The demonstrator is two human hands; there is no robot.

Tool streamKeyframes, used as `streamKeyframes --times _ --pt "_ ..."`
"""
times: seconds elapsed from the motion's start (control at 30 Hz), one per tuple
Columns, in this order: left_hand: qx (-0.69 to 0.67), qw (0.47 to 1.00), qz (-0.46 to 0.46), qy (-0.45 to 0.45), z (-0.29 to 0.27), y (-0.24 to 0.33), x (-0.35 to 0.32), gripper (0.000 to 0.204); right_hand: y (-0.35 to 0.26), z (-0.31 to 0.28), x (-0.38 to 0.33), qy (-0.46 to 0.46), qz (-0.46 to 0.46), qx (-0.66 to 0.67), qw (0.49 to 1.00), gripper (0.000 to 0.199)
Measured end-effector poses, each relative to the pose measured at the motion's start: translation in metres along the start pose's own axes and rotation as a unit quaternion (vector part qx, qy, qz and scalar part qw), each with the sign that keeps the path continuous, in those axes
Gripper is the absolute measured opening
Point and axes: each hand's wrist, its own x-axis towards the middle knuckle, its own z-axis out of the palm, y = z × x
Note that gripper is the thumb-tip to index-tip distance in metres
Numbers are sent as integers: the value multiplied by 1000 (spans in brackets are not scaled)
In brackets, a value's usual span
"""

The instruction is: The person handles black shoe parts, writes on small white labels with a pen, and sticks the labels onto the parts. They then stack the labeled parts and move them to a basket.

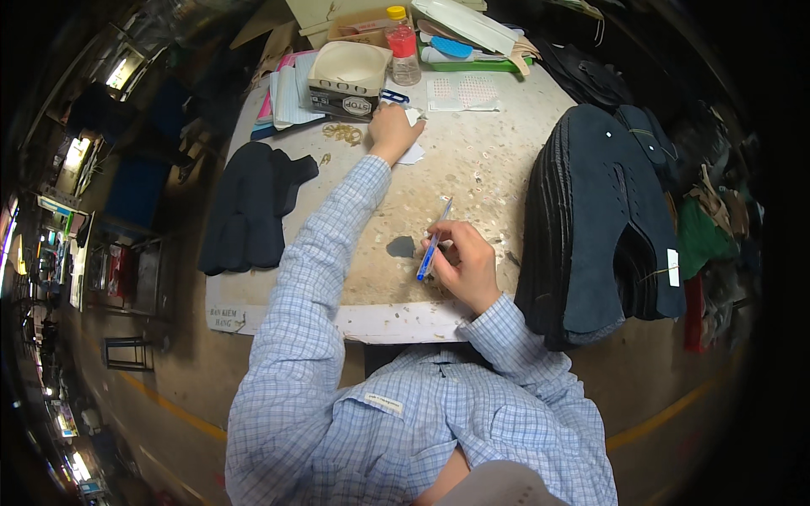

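On the far side of the table, my left hand (pixel 395 133) reaches over white paper slips (pixel 413 155), touching them beside a box with a round opening (pixel 349 74). Its thumb points right, while the fingertips are bent down and hidden, so I cannot tell whether they grip a slip. Nearer to me, my right hand (pixel 466 263) is closed around a blue pen (pixel 432 247), held slanting above the tabletop. A small dark scrap (pixel 401 246) lies just left of the pen. Yellowish rubber bands (pixel 342 133) are heaped left of my left hand.
Dark cut pieces (pixel 253 207) lie at the left; a tall stack of dark shoe-upper pieces (pixel 582 219) stands at the right. Along the back are a red-labelled bottle (pixel 403 51), notebooks (pixel 294 94), a printed sheet (pixel 462 92) and a green tray (pixel 481 65). Small debris dots the table.
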Motion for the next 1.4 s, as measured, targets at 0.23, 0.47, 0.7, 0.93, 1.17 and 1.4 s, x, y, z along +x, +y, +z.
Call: streamKeyframes --times 0.23,0.47,0.7,0.93,1.17,1.4 --pt "-112 985 -49 -120 -7 -14 12 59 -1 -2 1 28 -6 -2 1000 19" --pt "-210 967 37 -142 -83 -23 -55 50 -5 -5 1 91 59 28 994 14" --pt "-312 928 100 -179 -147 -21 -180 46 2 -8 1 65 141 155 976 32" --pt "-267 959 70 -61 -135 0 -256 31 6 -1 1 -7 223 261 939 31" --pt "-263 954 136 -48 -123 16 -293 28 -5 -13 -21 -82 186 131 970 17" --pt "-243 958 154 -11 -119 23 -313 28 -1 -13 -45 -84 209 32 974 28"
